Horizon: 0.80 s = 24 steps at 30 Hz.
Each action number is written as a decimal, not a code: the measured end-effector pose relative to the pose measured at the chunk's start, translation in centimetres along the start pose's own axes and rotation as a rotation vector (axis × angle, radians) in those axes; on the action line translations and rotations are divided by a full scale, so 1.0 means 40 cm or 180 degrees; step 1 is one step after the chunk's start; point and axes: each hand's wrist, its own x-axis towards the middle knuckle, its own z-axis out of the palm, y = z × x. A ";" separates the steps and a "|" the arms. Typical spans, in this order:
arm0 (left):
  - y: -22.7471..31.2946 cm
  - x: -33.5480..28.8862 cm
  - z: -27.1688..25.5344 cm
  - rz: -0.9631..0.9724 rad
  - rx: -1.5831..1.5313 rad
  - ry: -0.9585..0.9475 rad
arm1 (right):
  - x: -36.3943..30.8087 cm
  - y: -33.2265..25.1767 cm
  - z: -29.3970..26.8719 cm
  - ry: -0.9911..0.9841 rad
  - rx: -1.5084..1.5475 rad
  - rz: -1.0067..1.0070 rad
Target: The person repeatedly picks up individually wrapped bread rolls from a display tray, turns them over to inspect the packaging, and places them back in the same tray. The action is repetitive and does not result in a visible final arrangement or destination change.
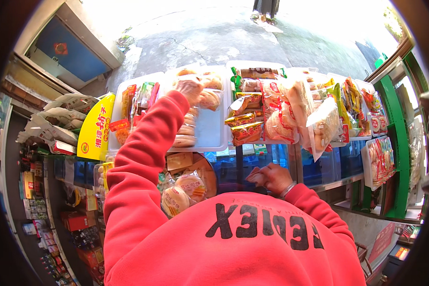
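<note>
My left hand (189, 89) reaches into a white tray (209, 131), its fingers curled down on a wrapped round bun (188, 72) at the back. Their tips are partly hidden. More wrapped buns (209, 100) lie beside the hand, and a row of them (183, 134) stands along the tray's near left part. Lower and to the right, my right hand (276, 179) is closed on a crumpled pinkish cloth (256, 177) above the blue glass counter (229, 174). Below my left forearm, a round container (211, 177) holds large wrapped round cakes (190, 185).
White trays of packaged snacks (250, 100) line the counter to the right, with a clear bag of pale buns (323, 124) leaning forward. A yellow sign (96, 127) and stacked paper (57, 119) are at left. A green frame (394, 143) rises at right.
</note>
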 end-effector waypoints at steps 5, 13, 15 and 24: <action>0.065 0.019 -0.005 -0.0174 0.0190 -0.0514 | -0.003 0.003 -0.002 -0.0032 0.0080 0.0038; 0.057 0.045 0.046 -0.0492 0.0161 -0.0659 | -0.013 -0.002 -0.004 0.0067 0.0067 0.0033; 0.059 0.046 0.044 -0.0386 0.0193 -0.0671 | -0.012 -0.006 -0.004 0.0122 0.0122 0.0031; 0.062 -0.006 0.022 -0.0105 -0.0221 0.0625 | -0.018 0.000 0.000 0.0049 0.0009 -0.0152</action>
